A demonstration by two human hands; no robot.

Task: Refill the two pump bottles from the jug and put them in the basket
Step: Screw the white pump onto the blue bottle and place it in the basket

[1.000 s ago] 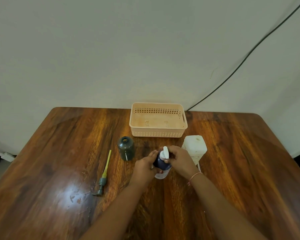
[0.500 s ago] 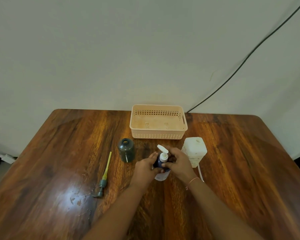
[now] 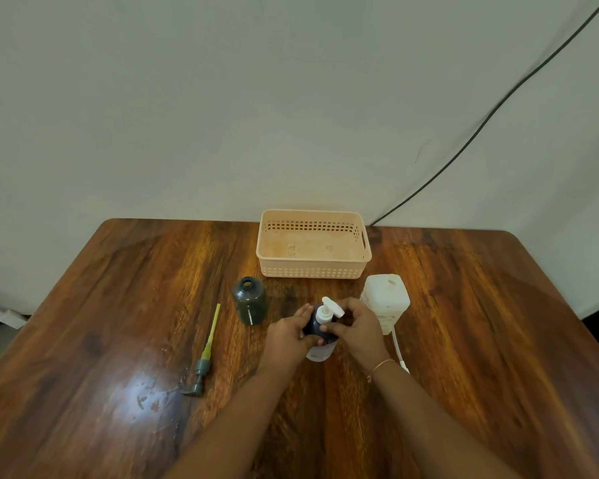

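Left hand [image 3: 289, 335]: fingers curled round body of dark pump bottle [image 3: 312, 324]. Right hand [image 3: 358, 331]: fingertips pinched on white pump [image 3: 325, 314] at bottle neck. Bottle upright, long axis vertical, at bench centre; pump head lies far-left to near-right, spout end not discernible.

Jug [image 3: 386, 299] upright, just right of right hand. Open green bottle [image 3: 249, 304] upright, near left. Green pump [image 3: 205, 354] lies flat further left, yellow tube toward far edge. Basket [image 3: 313, 271] at far edge of bench [image 3: 118, 305], behind bottles.
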